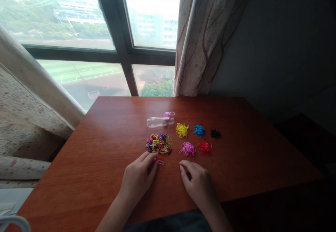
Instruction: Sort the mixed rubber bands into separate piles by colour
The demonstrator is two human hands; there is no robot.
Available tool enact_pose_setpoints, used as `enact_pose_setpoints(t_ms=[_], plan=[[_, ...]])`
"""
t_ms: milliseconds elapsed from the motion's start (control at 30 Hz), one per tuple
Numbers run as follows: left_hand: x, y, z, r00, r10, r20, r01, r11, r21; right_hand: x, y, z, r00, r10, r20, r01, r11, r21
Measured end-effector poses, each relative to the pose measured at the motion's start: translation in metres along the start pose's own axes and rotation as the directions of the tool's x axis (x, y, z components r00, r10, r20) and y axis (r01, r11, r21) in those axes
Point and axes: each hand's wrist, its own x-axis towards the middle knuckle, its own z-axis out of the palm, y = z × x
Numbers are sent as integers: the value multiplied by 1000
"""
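Observation:
A mixed pile of small coloured rubber bands (157,143) lies on the brown wooden table (105,148). To its right sit sorted heaps: yellow (182,129), blue (199,130), black (215,133), pink (187,149) and red (204,147). My left hand (139,177) rests flat just below the mixed pile, fingertips touching a loose pink and red band (159,160). My right hand (196,183) rests on the table below the pink heap, fingers curled, holding nothing that I can see.
A clear plastic bottle (160,121) lies on its side behind the piles, with a pink cap (169,114) beside it. Behind the table are a window (105,32) and curtains (207,35). A dark wall stands to the right.

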Motion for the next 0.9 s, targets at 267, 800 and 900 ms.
enact_pose_setpoints(t_ms=[267,800,900], plan=[[-4,1,-3,994,74,76,-75,997,16,0,2,0,1000,5,16,-5,1000,6],[13,17,-1,983,166,74,-168,985,25,2,-1,-2,999,30,36,-31,999,20],[36,38,-2,964,227,135,-234,972,37,3,-3,-3,998,38,45,-38,999,15]])
